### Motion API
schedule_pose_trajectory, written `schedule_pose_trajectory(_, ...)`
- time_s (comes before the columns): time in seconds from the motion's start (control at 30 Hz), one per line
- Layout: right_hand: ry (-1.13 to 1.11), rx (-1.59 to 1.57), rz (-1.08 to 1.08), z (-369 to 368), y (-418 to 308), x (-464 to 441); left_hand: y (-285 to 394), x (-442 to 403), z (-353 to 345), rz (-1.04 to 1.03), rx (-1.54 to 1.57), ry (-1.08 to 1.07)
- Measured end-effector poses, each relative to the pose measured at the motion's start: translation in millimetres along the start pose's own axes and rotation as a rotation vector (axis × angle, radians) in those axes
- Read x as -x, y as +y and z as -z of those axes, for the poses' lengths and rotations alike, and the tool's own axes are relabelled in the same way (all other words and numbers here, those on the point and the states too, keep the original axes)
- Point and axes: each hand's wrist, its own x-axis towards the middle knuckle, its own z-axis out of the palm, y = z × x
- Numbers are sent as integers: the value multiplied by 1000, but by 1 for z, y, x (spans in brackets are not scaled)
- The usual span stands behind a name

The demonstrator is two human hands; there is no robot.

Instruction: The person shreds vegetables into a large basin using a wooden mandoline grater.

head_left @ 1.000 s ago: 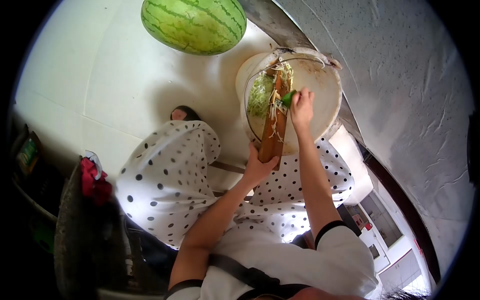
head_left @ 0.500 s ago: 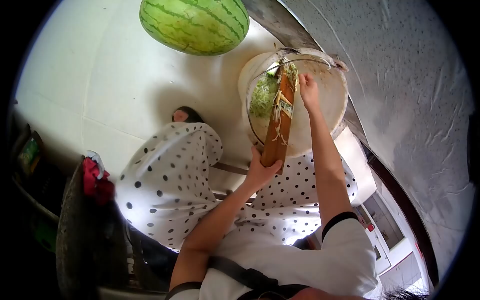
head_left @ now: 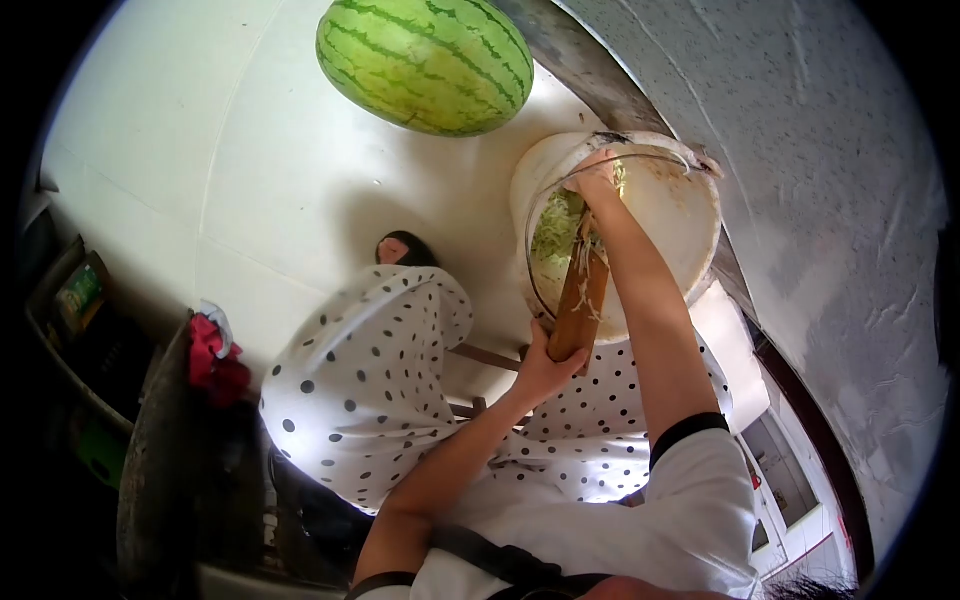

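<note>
A wooden grater board (head_left: 580, 300) leans into a white bucket (head_left: 690, 230), with pale shreds clinging to it. My left hand (head_left: 550, 368) is closed round the board's lower end, by my knees. Inside the bucket, beside the board, lies a heap of pale green shreds (head_left: 556, 232). My right hand (head_left: 596, 175) reaches down into the bucket's far left side, beyond the board's upper part. Its fingers are mostly hidden, and I cannot make out whether they hold anything. My right forearm covers part of the board and bucket.
A large striped watermelon (head_left: 425, 65) lies on the pale floor (head_left: 280, 150) beyond the bucket. A grey wall (head_left: 830, 200) rises at the right. Red cloth (head_left: 215, 360) hangs at the left above dark containers. My foot (head_left: 400, 250) is left of the bucket.
My right hand first left the grater's blade, where it held a green piece, then moved across to the bucket's far left side. My left hand keeps hold of the board. The view has shifted slightly.
</note>
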Motion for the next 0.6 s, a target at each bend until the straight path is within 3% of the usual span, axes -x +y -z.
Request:
schedule_pose_trajectory(0.07,-65,-284,32,21,11,23,3,1,1,7,-12,-20)
schedule_pose_trajectory(0.1,114,-462,85,5,22,26,5,1,2,-19,-18,-29)
schedule_pose_trajectory(0.13,115,-454,77,-2,36,38,6,1,2,-46,-23,-39)
schedule_pose_trajectory(0.2,131,-1269,254,-16,63,68,-3,-3,1,-105,-2,-29)
schedule_pose_trajectory(0.23,138,-1262,243,-23,72,83,-6,-5,0,-161,16,-7)
schedule_pose_trajectory(0.3,22,-1674,64,-38,84,109,-10,-7,2,-121,53,-32)
schedule_pose_trajectory(0.47,71,-1702,-114,-97,88,129,-11,-11,-1,-84,69,20)
schedule_pose_trajectory(0.53,471,-1219,-135,-104,75,134,-3,-7,-2,-119,86,13)
schedule_pose_trajectory(0.6,410,-1236,-184,-92,63,148,4,-4,-3,-155,102,10)
